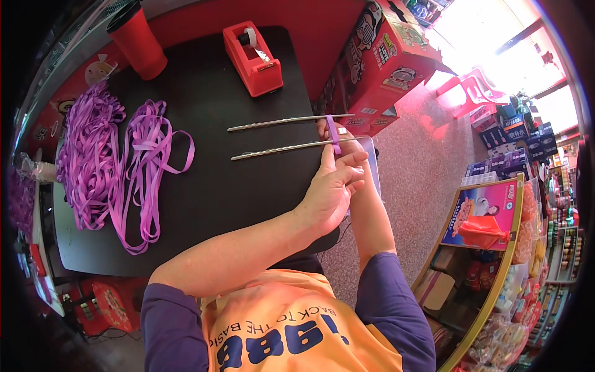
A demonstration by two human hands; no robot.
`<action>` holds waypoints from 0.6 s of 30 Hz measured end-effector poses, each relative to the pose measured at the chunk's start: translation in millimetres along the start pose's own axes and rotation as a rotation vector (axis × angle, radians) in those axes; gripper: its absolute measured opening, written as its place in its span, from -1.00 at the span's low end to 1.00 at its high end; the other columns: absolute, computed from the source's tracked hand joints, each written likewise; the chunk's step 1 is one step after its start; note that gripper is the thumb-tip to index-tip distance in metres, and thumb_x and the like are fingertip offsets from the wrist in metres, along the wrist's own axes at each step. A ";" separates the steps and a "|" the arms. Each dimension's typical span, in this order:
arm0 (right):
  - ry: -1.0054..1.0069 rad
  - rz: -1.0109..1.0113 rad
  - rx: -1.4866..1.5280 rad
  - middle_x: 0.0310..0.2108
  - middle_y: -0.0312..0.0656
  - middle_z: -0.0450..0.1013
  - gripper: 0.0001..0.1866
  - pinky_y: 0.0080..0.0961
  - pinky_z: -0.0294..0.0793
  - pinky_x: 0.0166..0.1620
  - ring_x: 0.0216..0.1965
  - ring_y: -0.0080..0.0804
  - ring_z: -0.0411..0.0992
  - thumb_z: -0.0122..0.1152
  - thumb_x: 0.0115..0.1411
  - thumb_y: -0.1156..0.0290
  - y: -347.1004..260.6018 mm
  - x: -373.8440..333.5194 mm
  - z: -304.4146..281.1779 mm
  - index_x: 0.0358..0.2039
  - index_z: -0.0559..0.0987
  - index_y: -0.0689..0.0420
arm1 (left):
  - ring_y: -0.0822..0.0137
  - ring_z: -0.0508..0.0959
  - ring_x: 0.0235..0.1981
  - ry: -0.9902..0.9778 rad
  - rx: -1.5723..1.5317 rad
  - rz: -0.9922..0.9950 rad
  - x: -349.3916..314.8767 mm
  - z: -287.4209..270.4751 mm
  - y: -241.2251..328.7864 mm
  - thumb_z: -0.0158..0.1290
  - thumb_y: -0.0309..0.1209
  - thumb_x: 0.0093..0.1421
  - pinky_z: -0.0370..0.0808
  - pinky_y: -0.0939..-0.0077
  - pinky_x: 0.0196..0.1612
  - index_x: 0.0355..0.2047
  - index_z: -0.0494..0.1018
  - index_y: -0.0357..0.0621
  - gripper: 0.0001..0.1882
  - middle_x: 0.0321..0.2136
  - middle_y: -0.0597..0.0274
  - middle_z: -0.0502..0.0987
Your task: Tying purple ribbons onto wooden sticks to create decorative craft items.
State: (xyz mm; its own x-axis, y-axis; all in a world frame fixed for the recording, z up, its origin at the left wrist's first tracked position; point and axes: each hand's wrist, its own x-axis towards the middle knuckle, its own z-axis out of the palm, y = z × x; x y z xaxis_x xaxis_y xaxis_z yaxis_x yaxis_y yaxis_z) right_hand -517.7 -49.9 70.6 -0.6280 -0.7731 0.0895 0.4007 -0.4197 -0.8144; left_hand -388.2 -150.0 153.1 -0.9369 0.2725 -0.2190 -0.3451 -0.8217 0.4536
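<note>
Two metal chopsticks [279, 150] with twisted shafts lie roughly parallel, a gap between them, above the right edge of the black table. A short purple ribbon [333, 133] spans them near their right ends. My right hand [352, 144] is behind that end, closed around the chopsticks and partly hidden by my left hand. My left hand [328, 192] crosses in front of my right wrist. Its index finger reaches up to the ribbon's lower end at the lower chopstick, and its other fingers are bent. The left thumb is hard to make out.
Loose purple ribbon lies in a big heap [90, 158] and a smaller bundle [145, 167] on the left of the black table [204, 211]. At the back stand a red tumbler [139, 43] and a red tape dispenser [254, 59]. Red cartons [384, 59] and a display cabinet [477, 248] stand rightward.
</note>
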 end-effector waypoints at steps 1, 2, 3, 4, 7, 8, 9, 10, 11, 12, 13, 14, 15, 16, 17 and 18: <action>-0.133 -0.030 0.076 -0.26 -0.30 0.37 -0.59 -0.67 0.37 -0.19 -0.23 -0.57 0.35 0.18 0.11 0.12 -0.4 1.9 -2.4 -0.19 0.47 0.19 | 0.49 0.30 0.01 -0.006 -0.003 -0.004 -0.1 0.7 0.8 -0.04 -0.56 0.12 0.19 0.41 0.03 0.18 0.03 0.15 -0.36 -0.08 0.40 0.41; -0.133 -0.030 0.078 -0.26 -0.30 0.37 -0.59 -0.67 0.37 -0.19 -0.23 -0.57 0.35 0.18 0.11 0.12 -0.2 0.6 -3.9 -0.19 0.47 0.19 | 0.49 0.30 0.01 -0.004 -0.003 -0.005 -0.3 1.5 1.4 -0.04 -0.56 0.12 0.19 0.41 0.03 0.18 0.03 0.15 -0.36 -0.08 0.40 0.41; 0.038 0.040 0.021 -0.27 -0.29 0.40 -0.63 -0.67 0.40 -0.23 -0.27 -0.56 0.39 0.19 0.12 0.17 -0.8 -1.4 -5.4 -0.22 0.48 0.20 | 0.49 0.30 0.00 0.002 -0.009 -0.005 -0.7 2.3 2.0 -0.05 -0.57 0.12 0.19 0.41 0.03 0.17 0.05 0.14 -0.38 -0.09 0.39 0.40; 0.209 0.109 -0.039 -0.29 -0.28 0.43 -0.68 -0.66 0.43 -0.27 -0.31 -0.54 0.42 0.19 0.12 0.22 -3.9 -3.9 -5.7 -0.24 0.49 0.21 | 0.49 0.30 -0.01 0.004 -0.015 -0.004 -1.5 4.4 2.8 -0.05 -0.57 0.12 0.20 0.41 0.02 0.16 0.06 0.13 -0.40 -0.09 0.37 0.39; 0.232 0.245 -0.077 -0.37 -0.27 0.47 -0.74 -0.65 0.46 -0.33 -0.38 -0.53 0.46 0.21 0.12 0.28 -31.8 -7.5 13.5 -0.30 0.51 0.22 | 0.48 0.30 -0.04 0.016 0.002 0.005 -1.0 2.2 2.9 -0.06 -0.58 0.11 0.20 0.41 0.02 0.12 0.10 0.11 -0.43 -0.07 0.34 0.37; 0.234 0.243 -0.076 -0.37 -0.27 0.47 -0.74 -0.65 0.46 -0.33 -0.38 -0.53 0.46 0.21 0.12 0.28 -33.0 -8.4 11.0 -0.30 0.51 0.22 | 0.48 0.30 -0.04 0.016 0.003 0.003 -1.2 2.8 2.8 -0.06 -0.58 0.11 0.20 0.41 0.02 0.12 0.10 0.11 -0.43 -0.07 0.34 0.37; 0.230 0.254 -0.062 -0.41 -0.26 0.48 -0.75 -0.64 0.46 -0.35 -0.40 -0.52 0.46 0.21 0.12 0.29 -33.8 -7.3 6.6 -0.32 0.52 0.22 | 0.47 0.30 -0.05 0.015 0.002 0.011 -1.4 3.4 3.1 -0.06 -0.59 0.10 0.21 0.41 0.02 0.11 0.11 0.10 -0.44 -0.06 0.34 0.36; 0.230 0.264 -0.050 -0.44 -0.25 0.48 -0.76 -0.63 0.46 -0.38 -0.42 -0.52 0.46 0.22 0.11 0.29 -36.4 -7.7 1.4 -0.35 0.53 0.23 | 0.46 0.30 -0.07 0.011 0.000 0.016 -1.5 5.0 2.6 -0.06 -0.59 0.09 0.21 0.41 0.02 0.10 0.12 0.09 -0.44 -0.05 0.33 0.35; 0.206 0.310 -0.036 -0.43 -0.23 0.49 -0.80 -0.58 0.48 -0.35 -0.42 -0.49 0.47 0.17 0.14 0.33 -40.8 -8.2 -3.3 -0.38 0.53 0.22 | 0.46 0.30 -0.07 0.007 0.000 0.010 -1.1 5.2 1.5 -0.06 -0.59 0.09 0.21 0.41 0.02 0.10 0.12 0.09 -0.44 -0.05 0.33 0.35; 0.213 0.307 -0.037 -0.43 -0.23 0.49 -0.80 -0.58 0.48 -0.35 -0.42 -0.49 0.47 0.17 0.14 0.33 -44.8 -9.8 -6.6 -0.38 0.53 0.22 | 0.45 0.29 -0.07 0.003 0.002 0.014 -0.4 4.7 0.0 -0.06 -0.59 0.09 0.22 0.41 0.02 0.11 0.11 0.09 -0.43 -0.04 0.32 0.35; 0.231 0.278 -0.080 -0.42 -0.22 0.50 -0.82 -0.54 0.48 -0.33 -0.41 -0.47 0.47 0.15 0.15 0.35 -47.8 -6.8 -4.4 -0.39 0.53 0.22 | 0.45 0.29 -0.08 0.006 0.005 0.026 -0.1 3.5 0.5 -0.06 -0.59 0.09 0.22 0.41 0.02 0.12 0.11 0.09 -0.42 -0.04 0.32 0.34; 0.249 0.248 -0.122 -0.42 -0.21 0.50 -0.83 -0.51 0.49 -0.30 -0.40 -0.44 0.48 0.13 0.16 0.36 -50.0 -4.7 -1.0 -0.40 0.53 0.22 | 0.45 0.29 -0.08 0.007 0.006 0.028 -0.1 2.6 0.6 -0.06 -0.59 0.09 0.22 0.41 0.02 0.12 0.11 0.09 -0.42 -0.04 0.32 0.34; 0.340 0.294 -0.086 -0.41 -0.19 0.51 -0.82 -0.44 0.50 -0.24 -0.38 -0.38 0.48 0.06 0.20 0.38 -54.6 -7.6 3.8 -0.39 0.53 0.22 | 0.44 0.29 -0.08 0.014 0.013 0.030 0.0 1.7 0.6 -0.07 -0.59 0.08 0.22 0.41 0.02 0.14 0.09 0.09 -0.40 -0.03 0.31 0.34; 0.343 0.291 -0.087 -0.41 -0.19 0.51 -0.82 -0.44 0.50 -0.24 -0.38 -0.38 0.48 0.06 0.20 0.38 -54.4 -9.2 1.1 -0.39 0.53 0.22 | 0.44 0.28 -0.08 0.017 0.020 0.029 -0.4 2.7 -0.1 -0.07 -0.58 0.08 0.23 0.41 0.02 0.15 0.08 0.09 -0.38 -0.03 0.31 0.34; 0.315 0.269 -0.031 -0.38 -0.15 0.51 -0.80 -0.43 0.50 -0.21 -0.35 -0.35 0.48 0.04 0.21 0.36 -53.1 -10.9 -4.6 -0.36 0.53 0.23 | 0.44 0.28 -0.08 0.014 0.020 0.026 -0.5 3.7 -0.8 -0.07 -0.58 0.08 0.23 0.41 0.02 0.15 0.08 0.09 -0.38 -0.03 0.31 0.34; 0.288 0.246 0.025 -0.36 -0.12 0.52 -0.78 -0.41 0.49 -0.19 -0.33 -0.31 0.49 0.02 0.23 0.34 -53.4 -13.5 -7.9 -0.34 0.53 0.24 | 0.44 0.28 -0.08 0.010 0.019 0.025 -0.2 4.8 -1.6 -0.07 -0.59 0.07 0.23 0.42 0.02 0.16 0.07 0.10 -0.36 -0.02 0.31 0.33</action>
State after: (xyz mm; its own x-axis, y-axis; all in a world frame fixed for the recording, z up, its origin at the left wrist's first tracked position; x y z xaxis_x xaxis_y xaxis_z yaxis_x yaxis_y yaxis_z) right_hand -535.9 -13.3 108.4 -0.6714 -0.6883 -0.2746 0.5767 -0.2526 -0.7769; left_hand -387.7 -146.4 156.6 -0.9445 0.2471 -0.2166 -0.3231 -0.8186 0.4749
